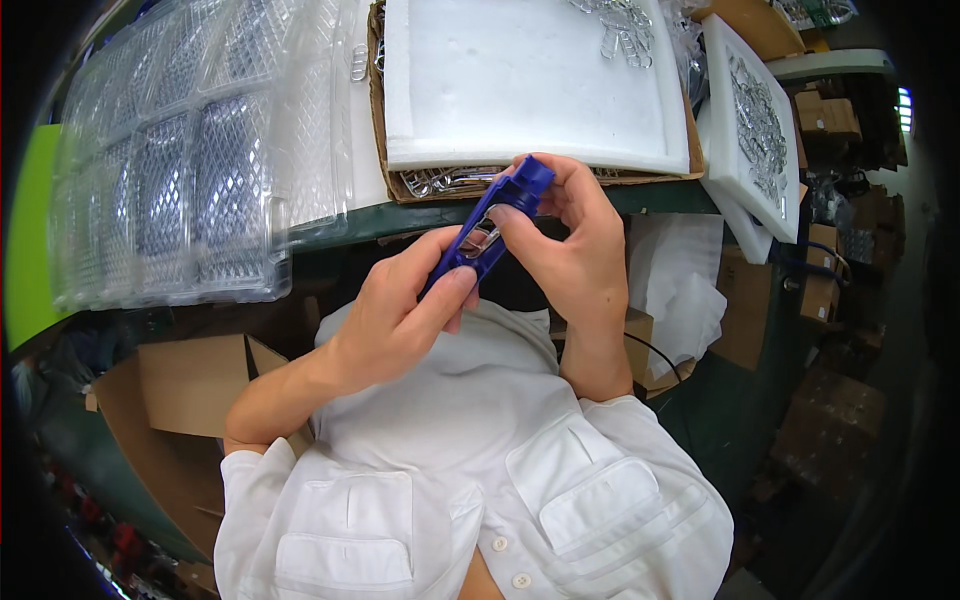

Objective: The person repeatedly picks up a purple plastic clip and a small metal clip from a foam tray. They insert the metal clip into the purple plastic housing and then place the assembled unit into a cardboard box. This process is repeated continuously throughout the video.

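Obs.: both hands on one obj., nothing else gripped. My L hand (pixel 390 312) is clamped on the lower end of the blue plastic piece (pixel 488 258): thumb on the near face, fingers wrapped behind. My R hand (pixel 578 245) is closed on its upper end, fingers curled round the back, thumb laid by the slot.

Posn.: blue pc held up in front of my white shirt (pixel 430 400), just short of the bench edge (pixel 345 228); long axis tilted, top end toward upper R. A shiny metal part (pixel 480 238) shows in the slot, btwn my two thumbs; can't tell if it's fixed or loose.

Surroundings: straight ahead, cardboard box (pixel 378 110) w/ white foam sheet (pixel 520 90) on top; metal clips (pixel 440 182) show under its near edge, plus a pile of sim. wire clips (pixel 628 35) on its far R corner. To R, a tilted foam slab (pixel 728 120) w/ many small metal pcs. To L, clear plastic trays (pixel 276 283), patterned, stacked/overlapping, near a bright green sheet (pixel 35 230). Below bench, L side: open carton (pixel 195 385), flaps up.
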Tool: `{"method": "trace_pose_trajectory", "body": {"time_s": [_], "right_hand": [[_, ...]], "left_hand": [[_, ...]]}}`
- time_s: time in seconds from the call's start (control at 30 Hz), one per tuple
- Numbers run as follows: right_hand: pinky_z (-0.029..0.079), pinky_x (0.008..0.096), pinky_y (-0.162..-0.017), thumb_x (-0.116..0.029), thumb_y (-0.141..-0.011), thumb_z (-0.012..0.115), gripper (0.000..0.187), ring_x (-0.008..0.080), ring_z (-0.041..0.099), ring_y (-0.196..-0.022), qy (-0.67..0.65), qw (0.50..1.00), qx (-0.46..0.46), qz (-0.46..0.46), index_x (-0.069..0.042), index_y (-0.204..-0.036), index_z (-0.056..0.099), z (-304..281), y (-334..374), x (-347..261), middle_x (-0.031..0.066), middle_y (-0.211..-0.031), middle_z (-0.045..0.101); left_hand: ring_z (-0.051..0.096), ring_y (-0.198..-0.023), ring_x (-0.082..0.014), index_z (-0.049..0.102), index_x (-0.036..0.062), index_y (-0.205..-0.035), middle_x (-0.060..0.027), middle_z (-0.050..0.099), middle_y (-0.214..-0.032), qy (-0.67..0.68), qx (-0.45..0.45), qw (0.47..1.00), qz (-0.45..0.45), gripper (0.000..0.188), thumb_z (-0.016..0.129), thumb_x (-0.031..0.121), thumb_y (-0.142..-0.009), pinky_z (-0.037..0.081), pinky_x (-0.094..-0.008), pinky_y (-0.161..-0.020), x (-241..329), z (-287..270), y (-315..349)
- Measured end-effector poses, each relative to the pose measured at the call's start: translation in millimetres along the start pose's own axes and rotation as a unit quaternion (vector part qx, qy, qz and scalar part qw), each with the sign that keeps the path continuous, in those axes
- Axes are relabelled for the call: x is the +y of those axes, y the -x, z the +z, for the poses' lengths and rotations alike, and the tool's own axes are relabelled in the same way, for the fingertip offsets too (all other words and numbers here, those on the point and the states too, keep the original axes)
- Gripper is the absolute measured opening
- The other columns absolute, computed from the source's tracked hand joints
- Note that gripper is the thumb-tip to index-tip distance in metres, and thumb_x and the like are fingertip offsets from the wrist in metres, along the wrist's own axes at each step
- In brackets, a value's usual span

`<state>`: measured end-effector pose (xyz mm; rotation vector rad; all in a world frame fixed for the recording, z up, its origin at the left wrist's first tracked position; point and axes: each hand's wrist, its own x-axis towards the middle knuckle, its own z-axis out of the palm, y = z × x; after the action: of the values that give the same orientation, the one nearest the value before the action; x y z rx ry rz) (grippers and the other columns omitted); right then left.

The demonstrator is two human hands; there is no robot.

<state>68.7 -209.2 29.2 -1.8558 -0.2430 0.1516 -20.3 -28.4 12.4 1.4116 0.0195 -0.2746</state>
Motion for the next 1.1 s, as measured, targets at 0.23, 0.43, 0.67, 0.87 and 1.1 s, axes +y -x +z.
{"method": "trace_pose_trajectory", "body": {"time_s": [0.23, 0.43, 0.67, 0.87, 1.1], "right_hand": [[0.056, 0.0334, -0.085, -0.008, -0.084, 0.080, 0.034, 0.0198, 0.071, -0.091, -0.009, 1.000, -0.019, -0.003, 0.001, -0.111, 0.061, 15, 11, 7, 0.0089, -0.099, 0.070], [0.057, 0.0357, -0.080, -0.007, -0.084, 0.078, 0.034, 0.0235, 0.071, -0.086, 0.056, 0.998, 0.004, -0.039, 0.001, -0.110, 0.058, 20, 15, 9, 0.0107, -0.094, 0.069], [0.056, 0.0347, -0.074, -0.005, -0.083, 0.076, 0.034, 0.0191, 0.068, -0.080, 0.040, 0.999, 0.001, 0.004, 0.000, -0.111, 0.057, 21, 8, 14, 0.0093, -0.089, 0.068], [0.057, 0.0318, -0.082, 0.000, -0.090, 0.070, 0.031, 0.0124, 0.067, -0.093, -0.151, 0.983, -0.035, 0.095, 0.000, -0.119, 0.058, 8, 2, 9, 0.0067, -0.101, 0.068], [0.053, 0.0339, -0.101, -0.012, -0.100, 0.065, 0.042, 0.0205, 0.069, -0.112, -0.275, 0.941, -0.149, 0.128, 0.008, -0.137, 0.057, -26, 2, 1, 0.0188, -0.126, 0.069]], "left_hand": [[0.062, -0.070, -0.0080, 0.063, -0.0026, -0.118, -0.0032, 0.064, -0.084, -0.018, 0.019, 0.997, -0.075, 0.025, 0.050, 0.018, -0.112, 0.053, -0.0254, -0.062, 5, 0, -14], [0.059, -0.063, -0.0064, 0.067, -0.0010, -0.115, -0.0016, 0.063, -0.076, -0.004, 0.040, 0.997, -0.073, 0.026, 0.051, 0.019, -0.112, 0.048, -0.0240, -0.054, -4, 4, -16], [0.058, -0.062, -0.0066, 0.070, 0.0015, -0.115, -0.0007, 0.063, -0.074, 0.031, 0.013, 0.994, -0.103, 0.025, 0.054, 0.020, -0.110, 0.048, -0.0249, -0.055, -6, -2, -25], [0.064, -0.069, -0.0100, 0.058, -0.0009, -0.136, -0.0079, 0.069, -0.095, 0.090, -0.072, 0.986, -0.124, 0.043, 0.056, 0.032, -0.108, 0.051, -0.0229, -0.061, 2, -14, -21], [0.068, -0.072, -0.0144, 0.050, -0.0057, -0.146, -0.0166, 0.070, -0.105, 0.249, -0.101, 0.940, -0.208, 0.061, 0.055, 0.038, -0.105, 0.060, -0.0286, -0.057, 19, -26, -5]]}}
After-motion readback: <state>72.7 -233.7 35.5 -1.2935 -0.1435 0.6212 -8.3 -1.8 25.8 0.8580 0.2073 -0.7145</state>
